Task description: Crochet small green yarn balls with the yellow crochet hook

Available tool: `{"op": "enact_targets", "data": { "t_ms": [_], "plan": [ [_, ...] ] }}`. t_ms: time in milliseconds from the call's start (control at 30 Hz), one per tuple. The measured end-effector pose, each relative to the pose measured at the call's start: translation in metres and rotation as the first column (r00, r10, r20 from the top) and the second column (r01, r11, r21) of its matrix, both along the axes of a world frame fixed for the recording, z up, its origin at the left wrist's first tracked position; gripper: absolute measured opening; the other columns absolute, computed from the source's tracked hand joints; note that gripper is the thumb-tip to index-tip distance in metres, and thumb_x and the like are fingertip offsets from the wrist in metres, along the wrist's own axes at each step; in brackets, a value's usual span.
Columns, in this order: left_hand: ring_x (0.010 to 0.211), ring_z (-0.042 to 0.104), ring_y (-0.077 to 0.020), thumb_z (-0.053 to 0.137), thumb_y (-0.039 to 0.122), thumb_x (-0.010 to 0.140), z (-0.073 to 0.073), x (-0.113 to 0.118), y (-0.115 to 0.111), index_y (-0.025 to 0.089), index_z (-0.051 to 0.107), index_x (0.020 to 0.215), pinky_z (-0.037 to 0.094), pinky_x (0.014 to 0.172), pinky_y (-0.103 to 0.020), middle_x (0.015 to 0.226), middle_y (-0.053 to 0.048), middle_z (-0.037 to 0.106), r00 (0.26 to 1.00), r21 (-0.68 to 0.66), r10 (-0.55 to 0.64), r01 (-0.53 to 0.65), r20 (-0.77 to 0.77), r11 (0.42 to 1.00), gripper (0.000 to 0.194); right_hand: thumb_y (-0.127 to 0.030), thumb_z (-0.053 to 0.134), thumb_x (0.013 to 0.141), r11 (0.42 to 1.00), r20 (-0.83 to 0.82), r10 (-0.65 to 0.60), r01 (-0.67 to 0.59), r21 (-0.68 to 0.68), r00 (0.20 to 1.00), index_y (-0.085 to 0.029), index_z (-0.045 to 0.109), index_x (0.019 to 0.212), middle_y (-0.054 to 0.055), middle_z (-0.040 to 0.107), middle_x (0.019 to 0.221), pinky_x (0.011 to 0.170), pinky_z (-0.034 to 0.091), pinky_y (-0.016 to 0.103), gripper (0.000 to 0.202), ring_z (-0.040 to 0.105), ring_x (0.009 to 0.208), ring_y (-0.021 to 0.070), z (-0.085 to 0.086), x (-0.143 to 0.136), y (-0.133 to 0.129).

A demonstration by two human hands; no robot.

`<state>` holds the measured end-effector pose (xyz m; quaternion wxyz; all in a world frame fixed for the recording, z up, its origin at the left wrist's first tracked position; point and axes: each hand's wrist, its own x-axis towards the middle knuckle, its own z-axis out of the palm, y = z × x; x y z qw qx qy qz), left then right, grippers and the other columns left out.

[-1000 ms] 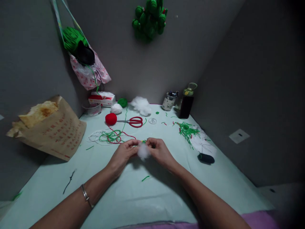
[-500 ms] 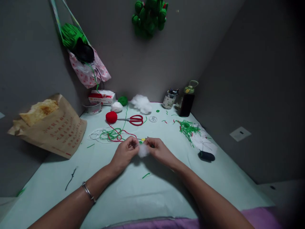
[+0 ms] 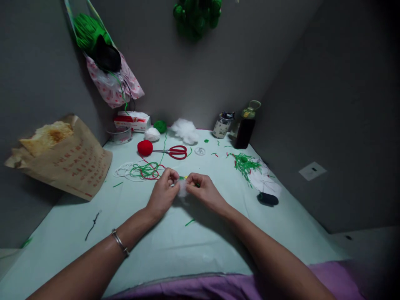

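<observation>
On the head view, I've got a small white tuft right between the two hands, straight ahead of me over the surface. The left hand has it from the left, thumb and fingers pinched narrow; the right hand meets it from the right, fingertips just as tight, so neither is clearly nearer. No long axis I can read: it's soft, roughly round, sagging a little below the fingertips. Just beyond it, green and yellow bits show between the fingers; how they join the tuft, I can't tell. Farther out sits a bigger white clump, and nearer than that, red-handled scissors, blades pointing left.
</observation>
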<state>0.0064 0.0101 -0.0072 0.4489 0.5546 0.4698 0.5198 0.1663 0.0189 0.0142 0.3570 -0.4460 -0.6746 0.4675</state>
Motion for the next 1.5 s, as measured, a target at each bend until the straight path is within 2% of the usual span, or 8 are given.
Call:
{"op": "enact_targets", "data": {
  "t_ms": [133, 433, 633, 833, 1033, 1233, 1367, 1500],
  "plan": [
    [0.062, 0.049, -0.0127, 0.062, 0.026, 0.077, 0.006, -0.003, -0.004, 0.021, 0.053, 0.086, 0.036, 0.057, -0.024, 0.074, 0.005, 0.053, 0.995, -0.069, -0.070, 0.074, 0.066, 0.995, 0.014, -0.027, 0.056, 0.069, 0.999, -0.002, -0.045, 0.045, 0.005, 0.999, -0.020, 0.053, 0.065, -0.007, 0.041, 0.056, 0.052, 0.026, 0.024, 0.009, 0.034, 0.054, 0.0093, 0.000, 0.001, 0.002],
    [0.074, 0.055, -0.0144, 0.070, 0.038, 0.085, 0.011, -0.005, -0.008, 0.018, 0.062, 0.093, 0.042, 0.068, -0.027, 0.084, 0.000, 0.061, 0.974, -0.093, -0.171, 0.186, 0.149, 0.978, 0.023, -0.028, 0.056, 0.072, 0.988, 0.071, -0.134, 0.128, 0.081, 0.988, -0.020, 0.051, 0.063, -0.006, 0.042, 0.057, 0.053, 0.025, 0.025, 0.013, 0.035, 0.056, 0.0103, -0.002, 0.008, 0.005],
    [0.067, 0.051, -0.0130, 0.074, 0.034, 0.076, 0.005, -0.006, -0.001, 0.018, 0.059, 0.087, 0.039, 0.062, -0.026, 0.076, 0.003, 0.056, 0.978, -0.088, -0.129, 0.145, 0.163, 0.986, 0.024, -0.023, 0.053, 0.077, 0.987, 0.139, -0.053, 0.031, 0.156, 0.989, -0.020, 0.055, 0.073, -0.005, 0.048, 0.063, 0.060, 0.030, 0.026, 0.005, 0.041, 0.061, 0.0119, 0.005, 0.007, -0.004],
    [0.064, 0.041, -0.0110, 0.070, 0.015, 0.068, 0.003, -0.003, 0.000, 0.020, 0.053, 0.075, 0.034, 0.061, -0.024, 0.073, 0.006, 0.049, 0.991, -0.026, -0.042, 0.046, 0.125, 0.999, 0.019, -0.022, 0.052, 0.079, 0.987, 0.153, 0.022, -0.046, 0.154, 0.988, -0.020, 0.057, 0.076, -0.005, 0.050, 0.065, 0.061, 0.031, 0.025, 0.006, 0.042, 0.062, 0.0119, 0.010, 0.001, -0.013],
    [0.061, 0.042, -0.0110, 0.067, 0.025, 0.078, 0.005, 0.002, -0.007, 0.022, 0.049, 0.082, 0.034, 0.057, -0.023, 0.072, 0.007, 0.046, 0.982, -0.036, -0.086, 0.093, 0.168, 0.995, 0.019, -0.025, 0.055, 0.075, 0.989, 0.116, -0.074, 0.058, 0.137, 0.990, -0.021, 0.048, 0.064, -0.006, 0.043, 0.060, 0.056, 0.028, 0.024, 0.014, 0.038, 0.058, 0.0109, 0.004, -0.001, -0.005],
    [0.071, 0.052, -0.0123, 0.065, 0.039, 0.089, 0.007, -0.003, -0.008, 0.021, 0.060, 0.093, 0.040, 0.065, -0.024, 0.088, 0.002, 0.059, 0.967, -0.106, -0.159, 0.182, 0.197, 0.978, 0.019, -0.029, 0.060, 0.075, 0.985, 0.100, -0.149, 0.138, 0.102, 0.984, -0.021, 0.045, 0.060, -0.006, 0.040, 0.056, 0.052, 0.024, 0.025, 0.023, 0.033, 0.054, 0.0097, -0.003, 0.004, 0.002],
    [0.070, 0.053, -0.0118, 0.078, 0.039, 0.079, 0.005, -0.007, -0.003, 0.019, 0.061, 0.089, 0.040, 0.064, -0.025, 0.094, -0.001, 0.063, 0.961, -0.152, -0.166, 0.202, 0.220, 0.968, 0.028, -0.033, 0.061, 0.080, 0.992, 0.096, -0.104, 0.096, 0.087, 0.990, -0.021, 0.046, 0.061, -0.006, 0.041, 0.055, 0.052, 0.025, 0.025, 0.027, 0.034, 0.054, 0.0102, -0.002, 0.008, 0.003],
    [0.063, 0.049, -0.0120, 0.080, 0.038, 0.073, 0.006, -0.009, -0.001, 0.019, 0.059, 0.082, 0.037, 0.059, -0.025, 0.078, 0.002, 0.060, 0.964, -0.168, -0.152, 0.191, 0.217, 0.967, 0.030, -0.035, 0.059, 0.085, 0.995, 0.102, 0.019, -0.028, 0.091, 0.995, -0.019, 0.056, 0.074, -0.005, 0.046, 0.062, 0.057, 0.030, 0.025, 0.020, 0.039, 0.061, 0.0118, 0.009, 0.012, 0.000]
  ]
}}
